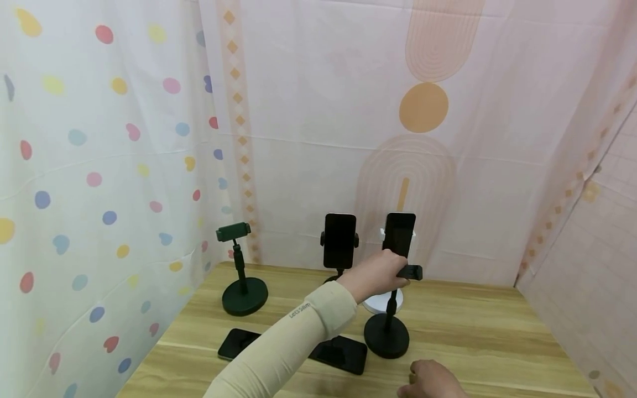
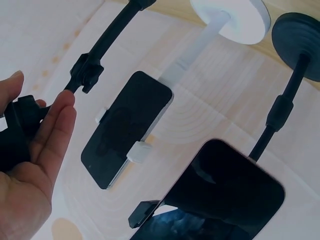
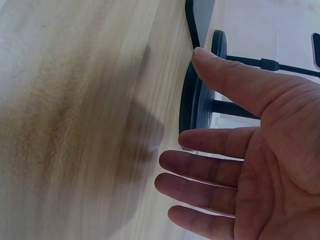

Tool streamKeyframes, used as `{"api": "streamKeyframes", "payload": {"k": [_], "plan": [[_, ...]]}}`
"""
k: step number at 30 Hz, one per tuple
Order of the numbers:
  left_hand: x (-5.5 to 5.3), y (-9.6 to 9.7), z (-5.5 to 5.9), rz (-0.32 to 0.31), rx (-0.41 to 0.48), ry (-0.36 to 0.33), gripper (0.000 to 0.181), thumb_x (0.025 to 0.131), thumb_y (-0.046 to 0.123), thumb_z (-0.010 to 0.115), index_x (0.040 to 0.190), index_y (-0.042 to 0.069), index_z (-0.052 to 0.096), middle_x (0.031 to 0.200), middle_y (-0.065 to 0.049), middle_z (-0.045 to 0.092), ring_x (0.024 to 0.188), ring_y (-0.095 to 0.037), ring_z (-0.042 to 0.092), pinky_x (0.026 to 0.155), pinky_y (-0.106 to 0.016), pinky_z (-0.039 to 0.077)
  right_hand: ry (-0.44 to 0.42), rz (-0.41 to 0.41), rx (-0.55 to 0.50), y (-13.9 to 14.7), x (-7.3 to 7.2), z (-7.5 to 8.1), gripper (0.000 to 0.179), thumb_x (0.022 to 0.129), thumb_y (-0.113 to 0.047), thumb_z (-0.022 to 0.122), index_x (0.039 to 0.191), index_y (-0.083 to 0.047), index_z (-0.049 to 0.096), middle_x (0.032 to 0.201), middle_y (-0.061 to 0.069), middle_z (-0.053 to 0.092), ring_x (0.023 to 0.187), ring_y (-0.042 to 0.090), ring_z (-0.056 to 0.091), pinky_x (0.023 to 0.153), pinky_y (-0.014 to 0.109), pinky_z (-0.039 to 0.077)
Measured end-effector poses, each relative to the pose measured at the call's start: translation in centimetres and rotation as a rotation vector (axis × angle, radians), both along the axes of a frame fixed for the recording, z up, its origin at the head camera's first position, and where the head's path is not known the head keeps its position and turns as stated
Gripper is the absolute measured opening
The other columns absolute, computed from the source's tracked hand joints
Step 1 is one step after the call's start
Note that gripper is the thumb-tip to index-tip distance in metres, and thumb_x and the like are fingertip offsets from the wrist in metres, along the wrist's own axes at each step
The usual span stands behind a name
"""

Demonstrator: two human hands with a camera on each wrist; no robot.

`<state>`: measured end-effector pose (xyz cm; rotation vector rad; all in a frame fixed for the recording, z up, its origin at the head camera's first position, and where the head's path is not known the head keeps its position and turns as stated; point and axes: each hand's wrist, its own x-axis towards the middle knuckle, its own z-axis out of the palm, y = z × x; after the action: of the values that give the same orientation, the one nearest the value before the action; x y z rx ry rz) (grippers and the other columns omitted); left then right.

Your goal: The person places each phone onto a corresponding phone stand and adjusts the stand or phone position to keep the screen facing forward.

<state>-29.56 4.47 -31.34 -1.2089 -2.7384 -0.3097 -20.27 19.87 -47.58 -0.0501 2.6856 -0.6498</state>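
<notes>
My left hand (image 1: 376,274) reaches across to a black phone stand (image 1: 386,336) and holds its clamp head (image 1: 412,272). In the left wrist view, the thumb and fingers of the left hand (image 2: 32,180) lie on either side of the black clamp (image 2: 17,130); no phone sits in it. Low at the front, my right hand (image 1: 434,380) is off to the right of that stand's base. The right wrist view shows the right hand (image 3: 272,165) with its fingers spread apart and nothing in them.
Behind stand a white stand (image 1: 382,303) and another black stand, each bearing an upright phone (image 1: 340,241). A green stand (image 1: 245,297) without a phone is at the left. Two phones lie on the wooden table (image 1: 478,326), one (image 1: 343,355) partly behind my left sleeve. Curtains enclose the table.
</notes>
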Motion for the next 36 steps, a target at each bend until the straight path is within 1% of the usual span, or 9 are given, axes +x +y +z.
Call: {"api": "streamKeyframes", "payload": {"k": [9,17,23,26,33,36], "plan": [[-0.05,0.16,-0.74,-0.009,0.021,0.049,0.015,0.096,0.025,0.068,0.100,0.011,0.068,0.080,0.006,0.064,0.064,-0.003,0.054,0.056,-0.015,0.042,-0.017,0.005,-0.019,-0.04,-0.02,0.06,0.051,0.085,-0.031,0.079,0.110,0.011,0.065,0.095,0.013,0.069,0.094,0.036,0.065,0.085,0.053,0.051],[0.15,0.30,-0.67,0.006,-0.016,0.072,0.016,0.096,0.026,0.069,0.102,0.011,0.070,0.083,0.005,0.066,0.063,-0.002,0.054,0.056,-0.015,0.043,-0.013,0.003,-0.007,-0.07,0.00,0.06,0.050,0.084,-0.032,0.080,0.109,0.010,0.065,0.095,0.013,0.069,0.093,0.035,0.065,0.085,0.053,0.051],[0.37,0.49,-0.67,0.026,-0.024,0.065,0.016,0.095,0.028,0.069,0.101,0.014,0.069,0.085,0.007,0.064,0.069,-0.003,0.055,0.060,-0.016,0.043,-0.020,0.005,-0.007,-0.04,-0.21,-0.11,0.051,0.084,-0.033,0.080,0.109,0.009,0.066,0.095,0.013,0.068,0.094,0.036,0.065,0.085,0.053,0.050],[0.40,0.55,-0.78,0.020,-0.012,0.060,0.017,0.095,0.029,0.070,0.103,0.014,0.069,0.088,0.006,0.063,0.072,-0.003,0.055,0.062,-0.016,0.044,-0.024,0.002,-0.008,0.03,-0.41,-0.34,0.052,0.083,-0.033,0.080,0.109,0.009,0.066,0.096,0.013,0.068,0.095,0.036,0.064,0.085,0.054,0.050],[0.38,0.43,-0.90,0.013,0.033,0.038,0.026,0.094,0.031,0.071,0.114,0.014,0.068,0.100,0.005,0.064,0.084,-0.004,0.058,0.072,-0.017,0.047,-0.014,-0.011,-0.006,-0.05,-0.67,-0.63,0.052,0.082,-0.033,0.082,0.109,0.007,0.066,0.095,0.012,0.068,0.093,0.035,0.065,0.084,0.054,0.050],[0.42,0.18,-0.94,0.018,0.051,0.027,0.035,0.094,0.033,0.071,0.123,0.014,0.066,0.112,0.003,0.065,0.095,-0.007,0.060,0.078,-0.019,0.049,0.000,-0.006,-0.002,0.02,-0.63,-0.61,0.052,0.082,-0.033,0.082,0.109,0.008,0.066,0.095,0.013,0.068,0.094,0.036,0.065,0.084,0.054,0.050]]}}
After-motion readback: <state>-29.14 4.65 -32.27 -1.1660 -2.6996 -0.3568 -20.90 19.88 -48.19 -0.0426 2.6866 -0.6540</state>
